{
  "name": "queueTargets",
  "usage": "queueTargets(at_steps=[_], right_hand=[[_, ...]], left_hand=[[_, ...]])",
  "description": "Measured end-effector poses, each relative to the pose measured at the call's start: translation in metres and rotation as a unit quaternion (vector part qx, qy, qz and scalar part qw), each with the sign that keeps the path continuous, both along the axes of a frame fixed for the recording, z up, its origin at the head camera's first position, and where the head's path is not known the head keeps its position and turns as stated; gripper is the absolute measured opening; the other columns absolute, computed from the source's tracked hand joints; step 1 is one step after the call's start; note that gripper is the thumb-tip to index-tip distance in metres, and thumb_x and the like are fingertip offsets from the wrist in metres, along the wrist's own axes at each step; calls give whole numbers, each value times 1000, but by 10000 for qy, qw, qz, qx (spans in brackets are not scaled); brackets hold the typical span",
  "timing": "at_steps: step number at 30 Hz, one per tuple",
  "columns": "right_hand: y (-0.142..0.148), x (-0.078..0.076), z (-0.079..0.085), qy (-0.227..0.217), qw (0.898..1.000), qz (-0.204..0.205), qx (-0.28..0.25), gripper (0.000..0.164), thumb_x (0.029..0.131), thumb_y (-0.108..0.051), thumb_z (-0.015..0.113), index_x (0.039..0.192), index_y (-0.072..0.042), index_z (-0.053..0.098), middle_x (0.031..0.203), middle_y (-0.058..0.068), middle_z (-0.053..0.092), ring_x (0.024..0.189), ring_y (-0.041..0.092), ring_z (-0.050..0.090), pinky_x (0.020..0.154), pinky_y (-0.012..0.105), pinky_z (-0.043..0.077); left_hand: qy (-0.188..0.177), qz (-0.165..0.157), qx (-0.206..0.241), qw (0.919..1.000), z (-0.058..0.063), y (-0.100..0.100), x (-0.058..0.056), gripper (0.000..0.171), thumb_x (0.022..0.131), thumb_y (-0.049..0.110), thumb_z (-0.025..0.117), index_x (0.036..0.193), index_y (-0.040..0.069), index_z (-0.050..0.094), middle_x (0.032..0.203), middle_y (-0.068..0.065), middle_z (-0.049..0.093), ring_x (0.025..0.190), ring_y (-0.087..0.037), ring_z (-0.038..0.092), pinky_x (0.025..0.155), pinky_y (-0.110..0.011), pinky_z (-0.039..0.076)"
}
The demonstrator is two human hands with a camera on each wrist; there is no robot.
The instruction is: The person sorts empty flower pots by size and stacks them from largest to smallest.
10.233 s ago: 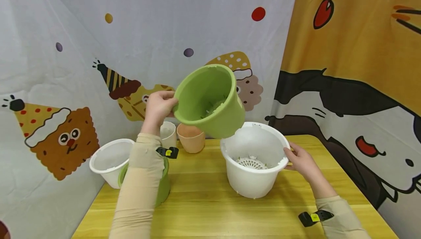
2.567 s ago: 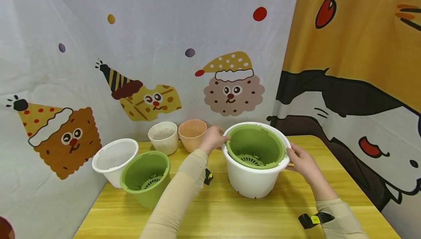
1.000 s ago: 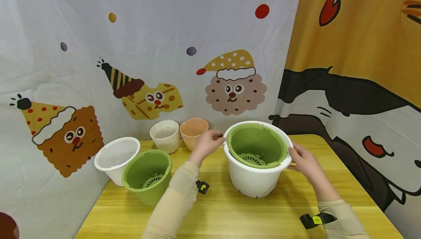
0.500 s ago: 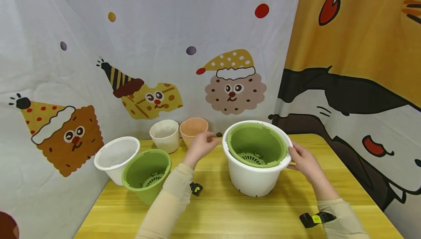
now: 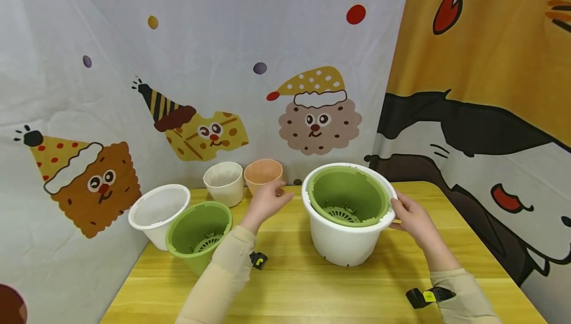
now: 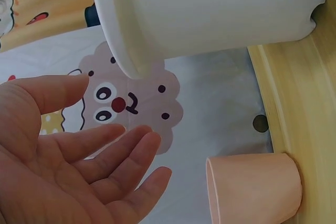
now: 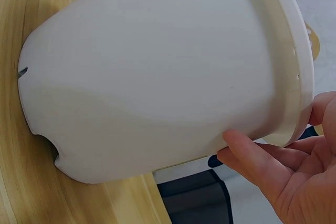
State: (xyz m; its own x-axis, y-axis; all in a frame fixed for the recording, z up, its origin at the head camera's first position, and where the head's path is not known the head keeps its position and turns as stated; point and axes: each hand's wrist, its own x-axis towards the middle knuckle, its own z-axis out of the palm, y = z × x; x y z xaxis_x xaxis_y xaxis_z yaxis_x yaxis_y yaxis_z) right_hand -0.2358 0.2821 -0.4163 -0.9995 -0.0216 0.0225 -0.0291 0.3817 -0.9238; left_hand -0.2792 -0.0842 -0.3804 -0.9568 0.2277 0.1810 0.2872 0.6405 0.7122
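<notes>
White pot [image 5: 345,244] on the desk [image 5: 294,297], with a green pot [image 5: 350,188] nested inside.
The grip of the right hand [image 5: 414,217] pinches the white pot's rim [image 5: 348,230]; the left hand [image 5: 268,203] is relaxed and empty, just apart from its other side. Both pots look like light, stiff, smooth plastic, probably slippery, so the rim seems best to hold.

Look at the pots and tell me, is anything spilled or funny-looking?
Nothing looks spilled. The big white pot has notches at its bottom edge. They look like little bites, but they may be made that way.
</notes>
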Motion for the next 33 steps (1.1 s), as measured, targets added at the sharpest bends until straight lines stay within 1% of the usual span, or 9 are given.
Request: queueTargets(at_steps=[7, 13, 16, 22, 27, 33], right_hand=[[0, 0, 0, -11, 10000, -16, 34, 62, 107, -35, 35, 155, 3, 22, 143, 35, 39, 108, 29, 60, 81, 32, 58], [0, 0, 0, -15, 10000, -30, 44, 62, 107, -35, 35, 155, 3, 22, 142, 34, 40, 108, 29, 60, 81, 32, 58], [0, 0, 0, -29, 10000, -37, 52, 62, 107, -36, 35, 155, 2, 22, 143, 34, 39, 109, 29, 60, 81, 32, 58], [0, 0, 0, -38, 9999, -38, 98, 62, 107, -37, 35, 156, 1, 22, 145, 33, 37, 110, 30, 59, 81, 32, 58], [0, 0, -1, -81, 9999, -54, 97, 63, 107, -37, 35, 156, 0, 21, 147, 33, 37, 111, 30, 59, 81, 32, 58], [1, -1, -2, -130, 9999, -37, 80, 63, 107, -38, 34, 156, 0, 19, 147, 34, 35, 112, 32, 59, 81, 33, 58]], left_hand=[[52, -83, 40, 9999, -2, -5, 4, 49, 92, 27, 68, 129, -4, 61, 123, -20, 64, 107, -36, 65, 92, -46, 53], [67, -109, -36, 9999, -1, -9, 8, 51, 93, 28, 68, 131, -4, 59, 127, -22, 62, 111, -39, 62, 95, -50, 50], [81, -69, -108, 9999, 0, -12, 10, 51, 93, 28, 68, 132, -3, 59, 129, -21, 61, 114, -40, 60, 95, -51, 49], [-5, 23, -73, 10000, 1, -20, 14, 54, 93, 30, 68, 135, 0, 57, 131, -22, 60, 116, -42, 58, 96, -52, 49], [-34, 78, -107, 9999, 1, -28, 16, 58, 94, 33, 66, 139, -2, 54, 130, -24, 60, 115, -42, 59, 94, -52, 50], [-99, 184, 10, 9998, 2, -39, 19, 57, 95, 31, 66, 138, -3, 53, 130, -25, 59, 115, -43, 58, 95, -52, 49]])
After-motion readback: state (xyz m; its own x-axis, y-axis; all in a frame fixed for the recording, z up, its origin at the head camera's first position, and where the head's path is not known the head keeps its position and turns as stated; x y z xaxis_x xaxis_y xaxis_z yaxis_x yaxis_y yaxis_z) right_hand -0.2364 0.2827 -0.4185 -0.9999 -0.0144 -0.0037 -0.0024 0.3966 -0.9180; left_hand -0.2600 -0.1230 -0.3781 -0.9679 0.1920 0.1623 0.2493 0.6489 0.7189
